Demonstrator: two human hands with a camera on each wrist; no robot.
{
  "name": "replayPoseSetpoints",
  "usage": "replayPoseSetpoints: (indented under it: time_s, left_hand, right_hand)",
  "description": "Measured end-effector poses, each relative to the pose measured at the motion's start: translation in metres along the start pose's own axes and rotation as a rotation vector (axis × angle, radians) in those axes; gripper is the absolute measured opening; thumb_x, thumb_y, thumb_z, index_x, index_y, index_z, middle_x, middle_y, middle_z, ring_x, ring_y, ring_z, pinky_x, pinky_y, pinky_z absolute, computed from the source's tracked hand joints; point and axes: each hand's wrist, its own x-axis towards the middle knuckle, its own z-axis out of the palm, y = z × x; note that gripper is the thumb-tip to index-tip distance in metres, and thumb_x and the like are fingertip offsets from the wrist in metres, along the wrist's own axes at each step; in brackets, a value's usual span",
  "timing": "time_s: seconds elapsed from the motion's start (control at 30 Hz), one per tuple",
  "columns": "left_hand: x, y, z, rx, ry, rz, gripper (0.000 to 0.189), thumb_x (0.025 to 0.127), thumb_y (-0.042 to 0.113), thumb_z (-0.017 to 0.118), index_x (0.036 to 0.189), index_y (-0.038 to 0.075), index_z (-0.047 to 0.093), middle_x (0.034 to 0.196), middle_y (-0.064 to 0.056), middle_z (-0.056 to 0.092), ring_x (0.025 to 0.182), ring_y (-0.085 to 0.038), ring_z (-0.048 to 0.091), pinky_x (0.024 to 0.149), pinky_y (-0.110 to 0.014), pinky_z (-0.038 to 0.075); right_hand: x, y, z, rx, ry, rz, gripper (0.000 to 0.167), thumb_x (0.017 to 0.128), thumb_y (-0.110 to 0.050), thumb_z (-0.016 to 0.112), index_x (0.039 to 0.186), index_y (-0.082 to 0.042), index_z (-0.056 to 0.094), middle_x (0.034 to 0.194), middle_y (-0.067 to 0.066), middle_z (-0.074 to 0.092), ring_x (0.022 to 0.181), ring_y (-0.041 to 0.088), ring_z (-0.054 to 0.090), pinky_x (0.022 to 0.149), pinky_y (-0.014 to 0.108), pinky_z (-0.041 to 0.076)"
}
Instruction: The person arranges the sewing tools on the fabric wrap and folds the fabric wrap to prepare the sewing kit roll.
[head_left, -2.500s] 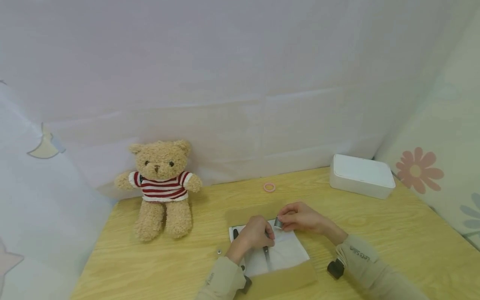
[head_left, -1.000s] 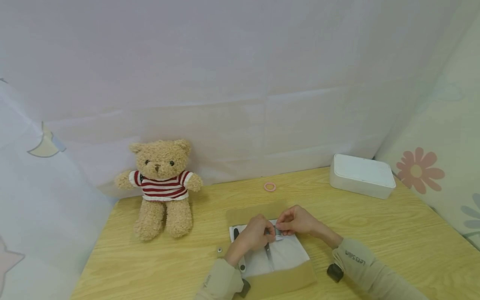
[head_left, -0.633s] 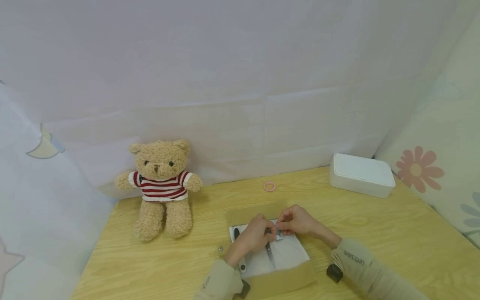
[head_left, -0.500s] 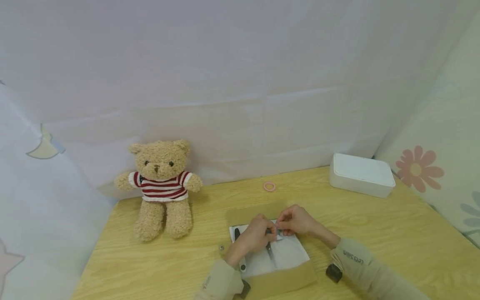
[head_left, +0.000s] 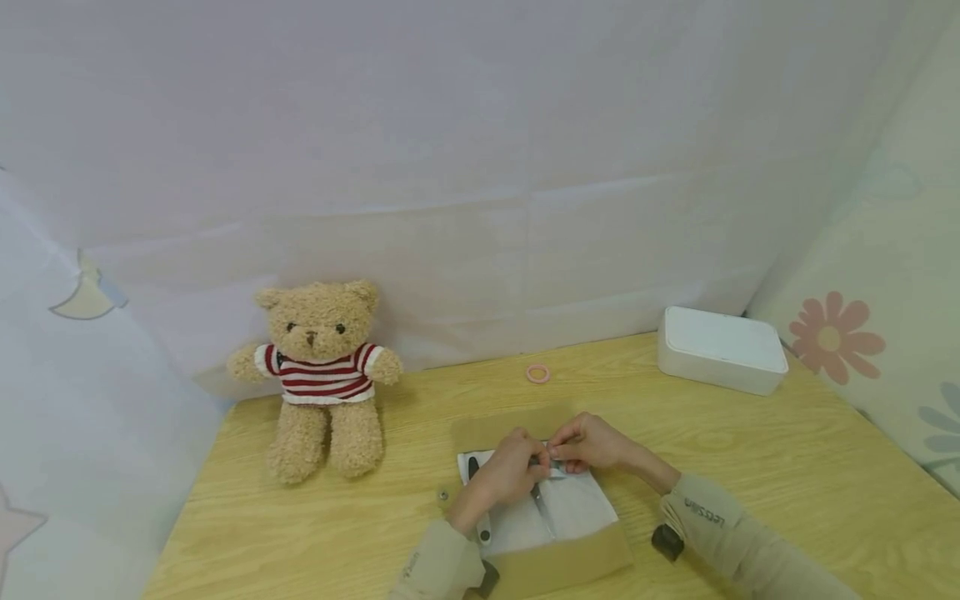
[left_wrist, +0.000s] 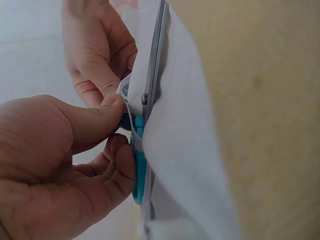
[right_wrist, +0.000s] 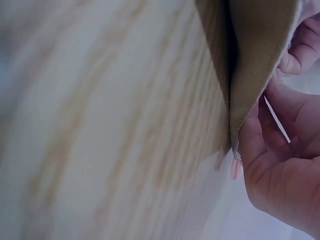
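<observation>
Left hand (head_left: 512,468), fingers curled, grip on white elastic band (left_wrist: 138,142); right hand (head_left: 591,442) curled just beside, its grip unclear.

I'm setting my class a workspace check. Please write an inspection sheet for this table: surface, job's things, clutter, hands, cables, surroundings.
Surface: wood-grain table, open tan pouch on it.
Job's things: teal-handled scissors under an elastic band on the pouch's white lining; black-and-white tool to their left, kind unclear.
Clutter: teddy bear at left, pink ring behind the pouch, white box at back right.
Left hand: thumb and fingers pinch the elastic band.
Right hand: fingertips at the band; whatever they hold is mostly hidden.
Cables: nothing seen.
Surroundings: pale fabric behind and at both sides, flower print on the right.
</observation>
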Motion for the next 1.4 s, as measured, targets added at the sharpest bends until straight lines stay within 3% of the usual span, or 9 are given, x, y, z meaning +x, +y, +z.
replayPoseSetpoints:
  time_s: [0.43, 0.67, 0.8, 1.13, 1.4]
  left_hand:
    - [-0.003, 0.002, -0.003, -0.017, 0.000, -0.023, 0.016, 0.089, 0.006, 0.065, 0.075, 0.009, 0.061, 0.089, -0.001, 0.047, 0.080, -0.011, 0.041, 0.067, -0.021, 0.038]
    - [-0.004, 0.003, -0.005, -0.034, 0.016, -0.020, 0.014, 0.086, 0.003, 0.065, 0.072, 0.007, 0.065, 0.086, -0.001, 0.047, 0.079, -0.011, 0.041, 0.066, -0.022, 0.037]
    - [-0.005, 0.005, -0.004, -0.038, 0.018, -0.042, 0.014, 0.084, 0.003, 0.065, 0.071, 0.007, 0.066, 0.084, -0.001, 0.048, 0.077, -0.011, 0.041, 0.066, -0.023, 0.036]
    - [-0.003, 0.007, -0.004, -0.019, 0.030, -0.065, 0.016, 0.083, 0.004, 0.067, 0.068, 0.009, 0.064, 0.082, -0.001, 0.049, 0.077, -0.011, 0.041, 0.066, -0.023, 0.035]
    - [-0.008, 0.002, -0.003, -0.157, 0.074, -0.068, 0.004, 0.083, 0.002, 0.069, 0.084, 0.005, 0.068, 0.084, -0.003, 0.063, 0.071, -0.008, 0.054, 0.061, -0.022, 0.046]
  right_hand:
    - [0.003, -0.002, 0.000, -0.025, -0.065, 0.013, 0.014, 0.092, -0.005, 0.061, 0.092, 0.004, 0.072, 0.064, 0.001, 0.057, 0.054, 0.007, 0.048, 0.050, 0.015, 0.041]
    - [0.000, -0.001, 0.004, -0.057, -0.017, -0.036, 0.012, 0.091, -0.005, 0.062, 0.089, 0.004, 0.070, 0.062, 0.001, 0.057, 0.053, 0.006, 0.049, 0.050, 0.014, 0.040]
    - [-0.003, -0.001, 0.005, -0.057, 0.010, -0.024, 0.011, 0.090, -0.005, 0.064, 0.086, 0.004, 0.070, 0.065, 0.003, 0.061, 0.054, 0.007, 0.052, 0.050, 0.015, 0.043]
    - [-0.006, -0.005, 0.004, -0.068, 0.009, -0.033, 0.009, 0.088, -0.003, 0.065, 0.085, 0.004, 0.069, 0.071, 0.007, 0.065, 0.058, 0.008, 0.054, 0.053, 0.018, 0.046]
    - [-0.008, -0.008, 0.006, -0.094, 0.007, -0.035, 0.008, 0.089, -0.004, 0.065, 0.088, 0.003, 0.069, 0.076, 0.009, 0.067, 0.060, 0.009, 0.056, 0.056, 0.020, 0.048]
